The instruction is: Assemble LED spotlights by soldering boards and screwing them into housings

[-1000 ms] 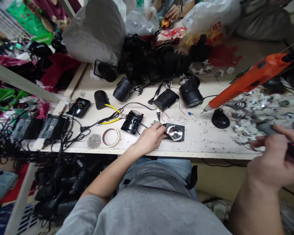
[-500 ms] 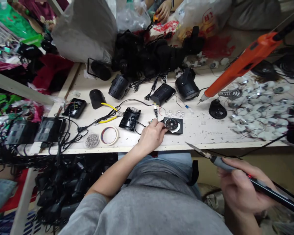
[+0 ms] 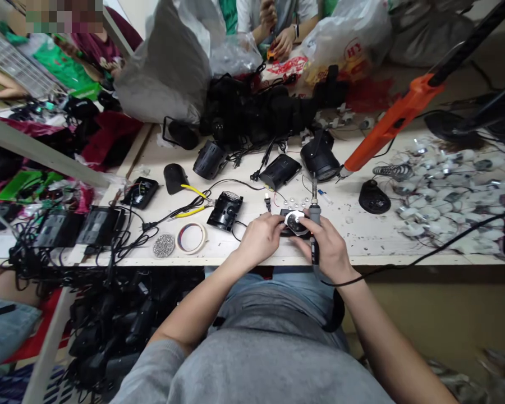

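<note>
At the far left of my view I see two slotted black housings [image 3: 99, 225] side by side amid tangled cords, with an open black case [image 3: 140, 192] showing thin wires just beyond them. Next along the bench [image 3: 387, 238] come a round metal scouring pad [image 3: 164, 245] and, just beside it, a roll of masking tape [image 3: 191, 238]. Yellow-handled pliers [image 3: 192, 212] lie behind these, jaws toward an open black housing [image 3: 225, 211].

My left hand [image 3: 263, 238] has its fingertips bunched at the left side of a black block with a round silver disc [image 3: 295, 222]; from here I can't tell whether they pinch it or only press. The block sits near the bench's front edge, between both hands, with small silver discs [image 3: 292, 204] just beyond.

My right hand [image 3: 330, 247] is closed around a soldering iron [image 3: 315, 216], tip pointing away from me, its thumb and forefinger side close against the block. Farther right, an orange electric screwdriver [image 3: 389, 129] slants over the bench, above and behind a black teardrop-shaped part [image 3: 374, 197]. A heap of white parts [image 3: 446, 196] covers the far right.
</note>
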Motion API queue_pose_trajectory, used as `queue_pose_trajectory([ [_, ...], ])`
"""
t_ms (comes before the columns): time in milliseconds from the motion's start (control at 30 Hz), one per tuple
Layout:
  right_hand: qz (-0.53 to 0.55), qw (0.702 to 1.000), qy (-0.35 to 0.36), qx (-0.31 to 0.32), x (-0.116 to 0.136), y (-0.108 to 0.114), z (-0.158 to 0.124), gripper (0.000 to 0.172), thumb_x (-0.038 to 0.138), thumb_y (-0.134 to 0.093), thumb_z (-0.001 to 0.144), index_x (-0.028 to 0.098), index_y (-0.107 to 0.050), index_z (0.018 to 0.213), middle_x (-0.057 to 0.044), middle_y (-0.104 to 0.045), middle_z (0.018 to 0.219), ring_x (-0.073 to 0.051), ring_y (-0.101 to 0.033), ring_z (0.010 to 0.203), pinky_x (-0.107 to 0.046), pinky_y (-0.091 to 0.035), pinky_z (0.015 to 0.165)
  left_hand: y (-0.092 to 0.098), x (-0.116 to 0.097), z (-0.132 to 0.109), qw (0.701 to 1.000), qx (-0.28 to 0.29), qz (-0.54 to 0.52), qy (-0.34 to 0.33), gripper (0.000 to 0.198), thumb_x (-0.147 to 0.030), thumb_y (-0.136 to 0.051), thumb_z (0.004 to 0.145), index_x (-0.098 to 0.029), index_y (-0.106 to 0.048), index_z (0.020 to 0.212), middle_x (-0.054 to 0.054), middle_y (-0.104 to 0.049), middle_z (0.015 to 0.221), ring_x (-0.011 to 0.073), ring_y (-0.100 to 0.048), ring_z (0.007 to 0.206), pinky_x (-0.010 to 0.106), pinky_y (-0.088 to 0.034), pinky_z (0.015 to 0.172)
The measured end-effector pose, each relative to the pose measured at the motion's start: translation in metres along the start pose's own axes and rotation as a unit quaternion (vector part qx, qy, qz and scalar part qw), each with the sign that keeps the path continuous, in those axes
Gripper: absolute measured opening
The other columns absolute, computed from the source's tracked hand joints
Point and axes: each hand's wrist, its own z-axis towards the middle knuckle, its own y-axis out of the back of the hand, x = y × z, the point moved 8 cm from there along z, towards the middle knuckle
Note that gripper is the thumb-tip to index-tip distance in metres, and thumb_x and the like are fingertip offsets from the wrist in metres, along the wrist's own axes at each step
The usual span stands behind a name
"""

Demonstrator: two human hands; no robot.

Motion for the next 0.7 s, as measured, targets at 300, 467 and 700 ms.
queue_pose_trajectory([
  [300, 0.029, 0.998, -0.057, -0.024, -0.013, 0.005, 0.005, 0.047, 0.025, -0.071, 0.089, 0.020, -0.052, 0.132, -0.010, -0.070, 0.104, -0.022, -0.072, 0.091, -0.033, -0.062, 0.078, 0.009, 0.001, 0.016, 0.997, 0.047, -0.006, -0.063, 0.012, -0.020, -0.058, 0.093, -0.020, -0.069, 0.098, 0.006, -0.061, 0.106, 0.0217, -0.065, 0.093, 0.034, -0.055, 0.080],
  [467, 0.029, 0.998, -0.053, -0.021, -0.013, 0.004, 0.007, 0.048, 0.024, -0.072, 0.088, 0.020, -0.052, 0.132, -0.009, -0.070, 0.102, -0.021, -0.072, 0.089, -0.032, -0.062, 0.077, 0.010, -0.008, 0.018, 0.993, 0.052, -0.024, -0.103, 0.008, -0.021, -0.053, 0.096, -0.020, -0.061, 0.097, 0.007, -0.055, 0.111, 0.0214, -0.062, 0.097, 0.035, -0.055, 0.082],
  [700, 0.035, 0.997, -0.063, -0.015, -0.015, 0.004, 0.009, 0.048, 0.026, -0.071, 0.089, 0.020, -0.051, 0.132, -0.010, -0.071, 0.105, -0.022, -0.072, 0.090, -0.033, -0.062, 0.077, 0.011, 0.004, 0.010, 0.997, 0.007, -0.041, -0.072, 0.016, -0.024, -0.050, 0.098, -0.021, -0.063, 0.106, 0.007, -0.055, 0.110, 0.0186, -0.060, 0.089, 0.032, -0.054, 0.077],
])
